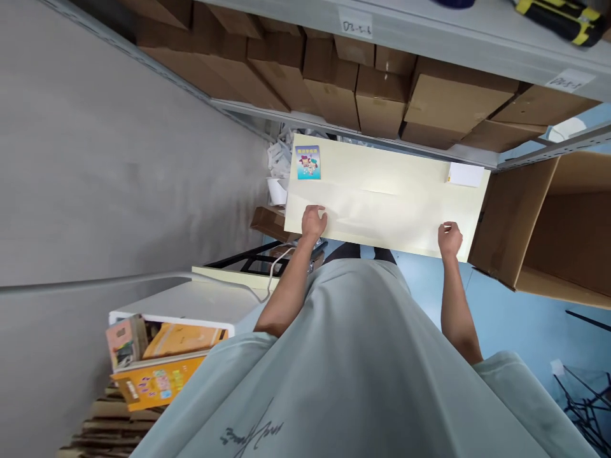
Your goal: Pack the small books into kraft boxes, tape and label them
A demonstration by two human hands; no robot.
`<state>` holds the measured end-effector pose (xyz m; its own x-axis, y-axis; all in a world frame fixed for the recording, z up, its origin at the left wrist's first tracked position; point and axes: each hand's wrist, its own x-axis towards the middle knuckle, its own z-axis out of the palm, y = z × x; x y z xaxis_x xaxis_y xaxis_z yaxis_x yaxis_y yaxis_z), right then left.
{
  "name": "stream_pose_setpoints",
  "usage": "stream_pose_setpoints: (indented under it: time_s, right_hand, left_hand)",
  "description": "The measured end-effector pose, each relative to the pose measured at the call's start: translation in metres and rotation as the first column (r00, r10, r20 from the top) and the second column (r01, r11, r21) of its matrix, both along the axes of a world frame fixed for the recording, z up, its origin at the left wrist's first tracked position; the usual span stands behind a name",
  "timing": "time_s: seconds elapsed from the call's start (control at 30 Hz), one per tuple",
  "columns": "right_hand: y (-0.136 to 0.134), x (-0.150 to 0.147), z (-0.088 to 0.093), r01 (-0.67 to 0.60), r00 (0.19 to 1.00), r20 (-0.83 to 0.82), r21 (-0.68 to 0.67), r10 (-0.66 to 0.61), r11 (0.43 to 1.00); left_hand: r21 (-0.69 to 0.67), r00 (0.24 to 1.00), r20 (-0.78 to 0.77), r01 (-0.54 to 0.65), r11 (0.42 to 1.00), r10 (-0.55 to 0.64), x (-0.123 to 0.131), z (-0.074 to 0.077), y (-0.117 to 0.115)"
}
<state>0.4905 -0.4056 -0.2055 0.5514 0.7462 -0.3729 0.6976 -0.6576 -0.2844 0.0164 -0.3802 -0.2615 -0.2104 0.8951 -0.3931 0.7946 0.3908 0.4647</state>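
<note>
I hold a large flat pale-yellow carton sheet (pixel 386 197) out in front of me at waist height. It has a small colourful picture label (pixel 308 162) at its far left corner and a white label (pixel 466 174) at its far right corner. My left hand (pixel 314 222) grips its near edge on the left, fingers curled over the board. My right hand (pixel 449 238) grips the near edge on the right, also closed on it.
Metal shelving (pixel 429 38) ahead holds several brown cardboard boxes (pixel 453 95). An open brown box (pixel 548 222) lies on its side at right. At lower left a white bin (pixel 181 305) holds orange booklets (pixel 157 381). Blue floor (pixel 515 318) lies beneath; a grey wall (pixel 95 159) stands at left.
</note>
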Motion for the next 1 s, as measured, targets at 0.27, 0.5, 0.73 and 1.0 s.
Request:
stream_pose_setpoints:
  time_s: [0.27, 0.5, 0.73, 1.0]
  right_hand:
    - [0.065, -0.207, 0.016, -0.489, 0.818, -0.290, 0.105, 0.497, 0.866]
    - [0.140, -0.378, 0.001, -0.793, 0.591, -0.285, -0.037, 0.754, 0.608]
    - [0.167, -0.436, -0.038, -0.777, 0.611, -0.160, -0.307, 0.775, 0.549]
    - [0.169, -0.426, -0.002, -0.820, 0.553, -0.058, -0.219, 0.831, 0.530]
  left_hand:
    - [0.052, 0.988, 0.012, -0.153, 0.987, 0.152, -0.057, -0.009, 0.016]
    - [-0.029, 0.953, 0.025, -0.302, 0.953, 0.303, -0.114, -0.019, 0.023]
    - [-0.153, 0.951, 0.095, -0.279, 0.948, 0.295, -0.141, -0.027, 0.028]
    - [-0.114, 0.971, 0.124, -0.192, 0.975, 0.206, -0.164, -0.004, 0.016]
